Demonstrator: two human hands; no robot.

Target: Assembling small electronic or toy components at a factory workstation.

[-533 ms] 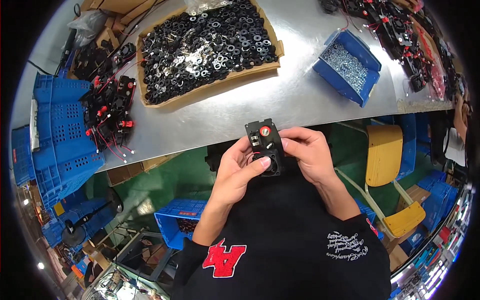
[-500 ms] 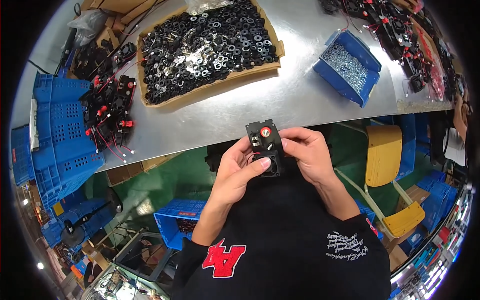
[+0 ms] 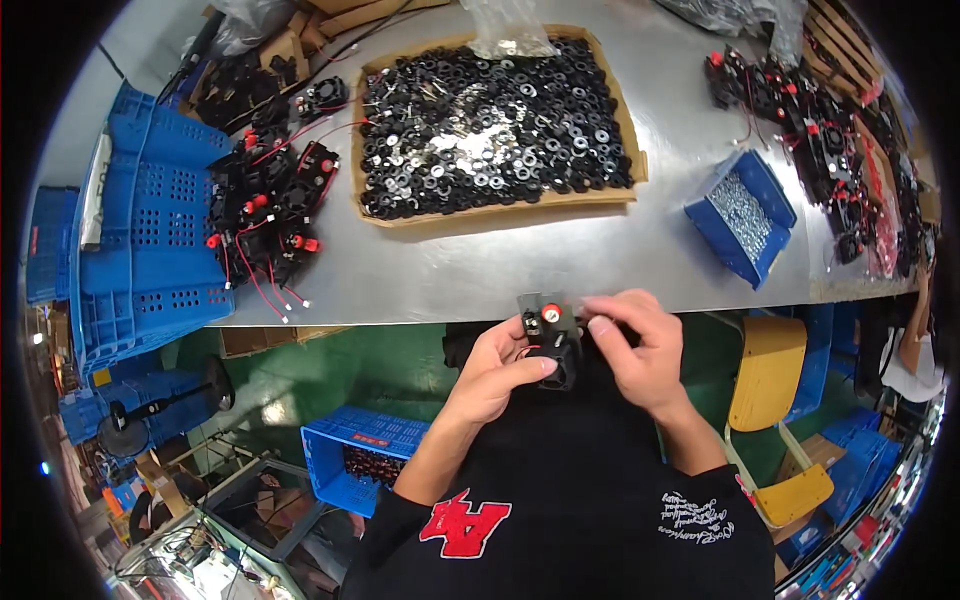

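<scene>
My left hand (image 3: 492, 372) is closed around a black fan assembly (image 3: 565, 332), its thumb lying over the round fan at the lower end. A red round part (image 3: 551, 314) with a metal centre sits on the plate's upper half, beside a small metal piece (image 3: 531, 322). My right hand (image 3: 645, 348) is just right of the plate, thumb and forefinger drawn together. Its fingertips are a little blurred, and whatever they pinch, if anything, cannot be made out. The assembly is held just off the near table edge, over my lap.
A cardboard tray (image 3: 520, 207) of black and silver rings stands on the metal table (image 3: 420, 270). To its right is a blue bin (image 3: 715, 222) of small metal parts. More fan assemblies (image 3: 290, 190) are piled at left by a blue crate (image 3: 150, 260). A yellow chair (image 3: 765, 370) stands at right.
My right hand has come off the plate's right edge, and its fingers have drawn together. The left hand still holds the fan assembly. The whole view has shifted.
</scene>
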